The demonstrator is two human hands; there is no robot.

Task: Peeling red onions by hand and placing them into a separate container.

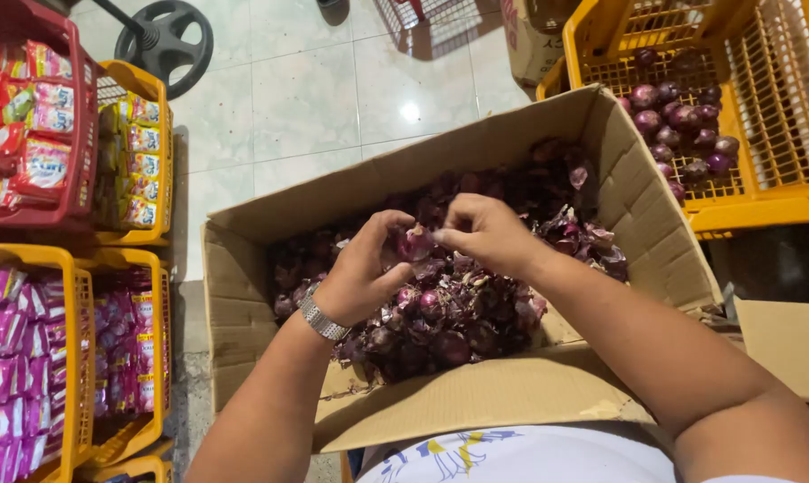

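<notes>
Red onion (415,242) up between both hands, over the box (476,394) of onions and loose skins. Left hand (367,268) cups it, fingers curled round; right hand (487,234) pinches at its top. Peeled onions (682,130) sit in the yellow crate (762,197), right.

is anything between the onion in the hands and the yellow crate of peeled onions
Only the cardboard box's raised right wall. Left hand and right hand hold the onion above it; the yellow crate sits just beyond, open-topped.
</notes>
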